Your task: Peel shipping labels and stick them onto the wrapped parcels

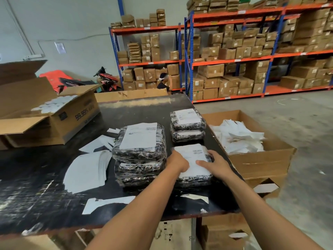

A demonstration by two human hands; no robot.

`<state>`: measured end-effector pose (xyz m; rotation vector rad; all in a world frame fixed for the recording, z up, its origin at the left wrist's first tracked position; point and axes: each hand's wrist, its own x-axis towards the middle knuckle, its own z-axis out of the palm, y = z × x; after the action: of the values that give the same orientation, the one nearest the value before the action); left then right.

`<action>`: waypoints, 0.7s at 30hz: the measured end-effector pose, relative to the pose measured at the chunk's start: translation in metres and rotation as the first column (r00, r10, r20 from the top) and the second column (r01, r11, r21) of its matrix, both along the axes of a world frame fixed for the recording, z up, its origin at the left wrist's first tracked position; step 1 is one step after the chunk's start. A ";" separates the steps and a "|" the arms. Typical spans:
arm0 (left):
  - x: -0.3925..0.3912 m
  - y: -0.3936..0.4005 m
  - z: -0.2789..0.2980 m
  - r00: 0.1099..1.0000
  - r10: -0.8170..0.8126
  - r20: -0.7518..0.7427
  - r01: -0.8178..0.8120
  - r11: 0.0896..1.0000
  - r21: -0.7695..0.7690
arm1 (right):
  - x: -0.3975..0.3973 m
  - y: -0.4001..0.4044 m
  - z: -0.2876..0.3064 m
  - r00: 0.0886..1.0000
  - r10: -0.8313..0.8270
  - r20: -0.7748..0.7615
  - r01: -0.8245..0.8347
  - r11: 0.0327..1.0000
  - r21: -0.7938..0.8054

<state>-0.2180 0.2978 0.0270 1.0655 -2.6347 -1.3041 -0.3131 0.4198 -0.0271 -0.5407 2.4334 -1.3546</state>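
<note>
My left hand (177, 162) and right hand (214, 164) lie flat, fingers straight, pressing the white paper shipping label (191, 159) onto the black film-wrapped parcel (194, 179) at the dark worktop's (45, 195) right edge; it looks soft, slippery; I'd lift it by its sides.

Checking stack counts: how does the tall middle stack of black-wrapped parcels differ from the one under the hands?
The middle stack of black-wrapped parcels stands taller, several parcels high; the near-right black-wrapped parcel sits lower. The middle stack is untouched; the left hand and right hand press on the near-right parcel's white label. Both are glossy black wrap topped by a white label.
</note>
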 end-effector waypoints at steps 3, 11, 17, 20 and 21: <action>0.005 0.002 0.001 0.999 -0.009 0.045 0.012 0.997 -0.078 | 0.001 0.000 0.003 1.000 0.013 -0.002 -0.013 0.999 0.045; 0.041 0.017 0.070 0.932 -0.353 -0.087 0.311 0.899 -0.309 | 0.009 -0.013 0.068 0.960 0.056 -0.276 -0.036 0.997 0.075; 0.114 -0.053 0.148 0.845 -0.249 -0.473 0.036 0.909 -0.415 | 0.045 -0.071 0.159 0.911 0.105 -0.398 -0.189 0.966 -0.177; 0.146 -0.112 0.154 0.882 -0.045 -0.470 -0.134 0.930 -0.341 | 0.080 -0.113 0.177 0.871 0.209 -0.444 -0.303 0.941 -0.153; 0.156 -0.131 0.149 0.903 0.001 -0.430 -0.172 0.917 -0.359 | 0.093 -0.129 0.178 0.855 0.250 -0.454 -0.338 0.933 -0.123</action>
<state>-0.0620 0.1670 0.1760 0.7308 -2.3391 -0.8182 -0.2201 0.2908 0.1513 -1.3407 2.4007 -1.4706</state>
